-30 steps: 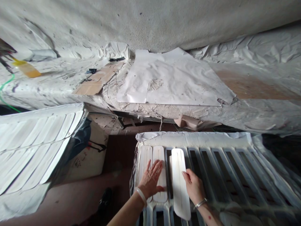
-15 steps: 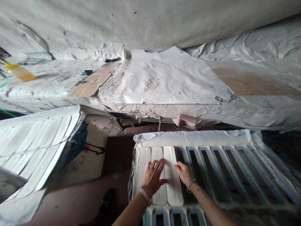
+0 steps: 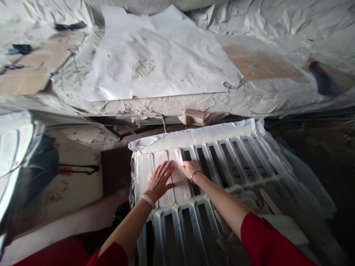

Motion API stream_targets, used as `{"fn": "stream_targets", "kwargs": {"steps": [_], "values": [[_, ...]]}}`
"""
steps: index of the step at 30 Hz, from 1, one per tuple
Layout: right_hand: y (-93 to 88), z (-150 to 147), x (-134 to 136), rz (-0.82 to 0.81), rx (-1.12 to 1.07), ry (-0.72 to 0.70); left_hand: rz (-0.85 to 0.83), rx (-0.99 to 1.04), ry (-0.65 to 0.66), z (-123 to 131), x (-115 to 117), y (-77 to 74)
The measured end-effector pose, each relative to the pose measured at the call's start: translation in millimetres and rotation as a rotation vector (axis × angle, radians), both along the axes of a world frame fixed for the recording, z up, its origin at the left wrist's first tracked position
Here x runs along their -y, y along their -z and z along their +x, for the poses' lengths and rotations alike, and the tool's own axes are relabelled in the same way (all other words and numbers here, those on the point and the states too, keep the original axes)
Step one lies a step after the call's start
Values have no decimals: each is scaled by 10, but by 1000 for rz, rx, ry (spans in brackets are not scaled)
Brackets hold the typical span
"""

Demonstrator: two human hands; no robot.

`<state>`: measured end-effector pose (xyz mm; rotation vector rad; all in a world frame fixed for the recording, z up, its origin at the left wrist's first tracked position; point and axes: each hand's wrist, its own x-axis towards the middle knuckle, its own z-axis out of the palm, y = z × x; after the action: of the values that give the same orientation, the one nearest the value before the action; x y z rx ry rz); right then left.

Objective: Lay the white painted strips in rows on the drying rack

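My left hand [image 3: 159,181] lies with fingers spread across the long, round-ended white panels in the rack. Beneath and beside it are the left panel [image 3: 144,166] and the middle panel [image 3: 167,198]; its fingertips reach the third panel [image 3: 182,189]. At that third panel's right edge is my right hand [image 3: 191,170], its fingers curled together. A small whitish bit shows at those fingertips, too unclear to name. All three panels sit side by side in slots of the grey slatted rack [image 3: 219,162], whose other slots run on to the right.
Behind the rack runs a paint-spattered ledge covered by a white sheet [image 3: 166,55], with cardboard [image 3: 260,61] on it. At left stand another rack of white panels [image 3: 9,144] and a box [image 3: 80,181] with blue cloth [image 3: 43,162]. Pale pieces [image 3: 285,225] lie at lower right.
The view has shifted, so the rack appears higher and further left, and red sleeves now show. Both hands stay at the same panels; the small whitish bit shows more clearly at my right fingertips.
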<state>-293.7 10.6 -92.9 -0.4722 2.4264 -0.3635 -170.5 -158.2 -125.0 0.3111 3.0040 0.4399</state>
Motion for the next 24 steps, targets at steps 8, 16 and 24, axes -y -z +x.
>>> {"fn": "stream_targets", "kwargs": {"steps": [8,16,24], "values": [[-800,-6,-634,-49,71,-35,-73,-39,-6,-5,-127,-7],[-1720,1339,-2664,7,1,237,-85,-35,54,-6,-180,-8],[-1549,2314,-3825,32,-76,610,-124,-52,79,-7,-139,102]]}}
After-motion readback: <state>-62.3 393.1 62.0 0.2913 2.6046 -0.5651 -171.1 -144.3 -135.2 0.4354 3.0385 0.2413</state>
